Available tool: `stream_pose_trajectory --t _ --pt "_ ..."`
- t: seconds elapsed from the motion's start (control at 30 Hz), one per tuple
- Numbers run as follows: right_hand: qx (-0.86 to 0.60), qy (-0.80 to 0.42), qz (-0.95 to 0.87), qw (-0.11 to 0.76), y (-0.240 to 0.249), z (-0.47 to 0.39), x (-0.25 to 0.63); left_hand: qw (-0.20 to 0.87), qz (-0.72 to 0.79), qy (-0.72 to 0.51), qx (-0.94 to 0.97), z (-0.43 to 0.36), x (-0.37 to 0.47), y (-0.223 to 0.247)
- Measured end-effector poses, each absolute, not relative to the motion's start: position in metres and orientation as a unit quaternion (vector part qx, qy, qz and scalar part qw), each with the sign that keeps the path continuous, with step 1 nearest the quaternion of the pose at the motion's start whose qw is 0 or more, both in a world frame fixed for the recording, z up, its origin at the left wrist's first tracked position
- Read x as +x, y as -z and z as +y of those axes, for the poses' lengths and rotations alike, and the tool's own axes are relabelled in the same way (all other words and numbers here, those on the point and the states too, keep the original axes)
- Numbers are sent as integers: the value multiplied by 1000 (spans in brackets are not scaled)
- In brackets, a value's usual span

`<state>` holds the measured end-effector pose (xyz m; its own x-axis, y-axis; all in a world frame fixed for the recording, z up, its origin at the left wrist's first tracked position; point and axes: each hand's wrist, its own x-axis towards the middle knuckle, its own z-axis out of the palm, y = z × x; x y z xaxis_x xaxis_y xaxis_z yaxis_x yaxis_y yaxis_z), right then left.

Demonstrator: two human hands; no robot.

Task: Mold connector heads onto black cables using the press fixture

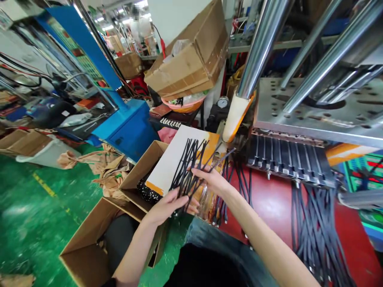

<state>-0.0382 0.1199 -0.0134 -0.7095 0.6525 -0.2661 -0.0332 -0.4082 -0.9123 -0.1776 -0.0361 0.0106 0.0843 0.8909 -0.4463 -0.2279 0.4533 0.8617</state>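
Green floor (pixel 38 223) borders a red table (pixel 269 203) at right. Left hand (pixel 167 204) and right hand (pixel 211 179), fingers narrowed, hold a bundle (pixel 187 169) of black cables over a white board (pixel 169 159). One bundle is gathered; a pile (pixel 317 227) lies unheld at near right; overall progress is indeterminate.

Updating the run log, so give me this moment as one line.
left hand: holding black cables | right hand: holding same bunch | behind bunch: white board | to the right: more dark cables over red tabletop
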Motion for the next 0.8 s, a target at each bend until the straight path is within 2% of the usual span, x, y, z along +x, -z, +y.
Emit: stream_pose_trajectory --t 0.17,0.33,0.4,0.47,0.57,0.7,0.8 --pt "-420 -640 -596 244 3 171 -66 477 660 -514 269 -27 -197 2" --pt "-520 -467 -668 257 15 107 50 321 739 -466 366 -49 -177 4" --pt "-570 -266 -743 229 30 56 104 279 740 -440 425 -55 -160 -6" --pt "-595 -146 -769 181 44 10 138 309 718 -401 477 -54 -140 -17" --pt "-616 -84 -768 154 60 -23 151 458 638 -339 518 -45 -109 -25" --pt "-612 -134 -756 191 58 -14 147 624 537 -268 500 -44 -70 -12" --pt "-593 -229 -731 246 40 -14 153 729 480 -289 394 -44 -47 6"
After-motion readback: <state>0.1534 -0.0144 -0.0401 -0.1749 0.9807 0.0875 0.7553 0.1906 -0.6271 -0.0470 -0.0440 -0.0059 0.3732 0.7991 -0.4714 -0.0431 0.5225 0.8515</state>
